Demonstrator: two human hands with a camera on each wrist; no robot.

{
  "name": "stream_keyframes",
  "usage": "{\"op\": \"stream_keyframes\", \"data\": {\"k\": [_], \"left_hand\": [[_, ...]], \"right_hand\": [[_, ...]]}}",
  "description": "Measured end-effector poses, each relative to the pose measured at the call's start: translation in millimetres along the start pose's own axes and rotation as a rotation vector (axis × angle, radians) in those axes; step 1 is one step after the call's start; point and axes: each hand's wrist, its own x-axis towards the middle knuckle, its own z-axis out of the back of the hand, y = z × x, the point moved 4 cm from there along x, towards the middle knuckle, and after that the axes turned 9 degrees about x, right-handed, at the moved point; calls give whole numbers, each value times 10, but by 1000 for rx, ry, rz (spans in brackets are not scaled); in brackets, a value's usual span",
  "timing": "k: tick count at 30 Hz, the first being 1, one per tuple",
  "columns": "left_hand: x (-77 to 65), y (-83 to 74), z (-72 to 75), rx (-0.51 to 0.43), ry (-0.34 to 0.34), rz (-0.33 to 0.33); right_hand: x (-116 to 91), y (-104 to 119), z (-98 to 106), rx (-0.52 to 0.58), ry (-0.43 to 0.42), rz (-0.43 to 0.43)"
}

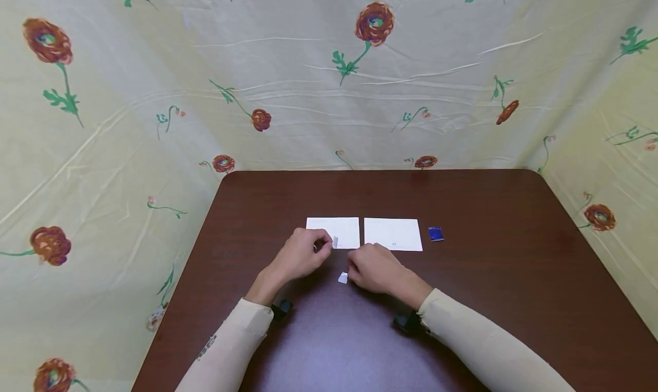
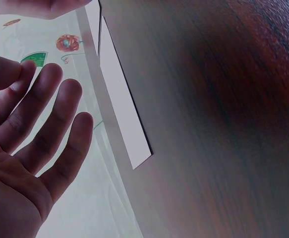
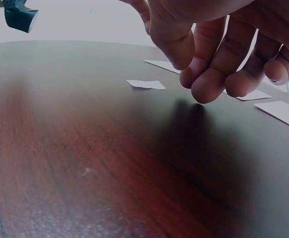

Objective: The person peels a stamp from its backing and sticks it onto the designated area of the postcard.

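Note:
Between its thumb and index finger my left hand (image 1: 303,254) pinches a small sticker-like piece (image 2: 34,59) with a green print; from the head its pale back shows. That hand is over the near edge of the left white card (image 1: 329,225), other fingers spread. My right hand (image 1: 377,269) hovers low over the table just in front of the right white card (image 1: 396,232). Its fingers are loosely bent, with nothing visible in them. Beside its fingertips lies a small white scrap of paper (image 3: 145,85), apart from the hand.
A small blue packet (image 1: 435,234) lies right of the cards on the dark brown table (image 1: 493,266). Flowered cloth (image 1: 308,95) hangs behind and along both sides of the table. Dark wrist cameras (image 1: 407,322) sit under the sleeves.

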Motion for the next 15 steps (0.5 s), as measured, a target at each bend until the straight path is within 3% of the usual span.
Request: {"op": "stream_keyframes", "data": {"k": [15], "left_hand": [[12, -7, -10, -1, -10, -14]], "right_hand": [[80, -47, 201, 23, -134, 13]]}}
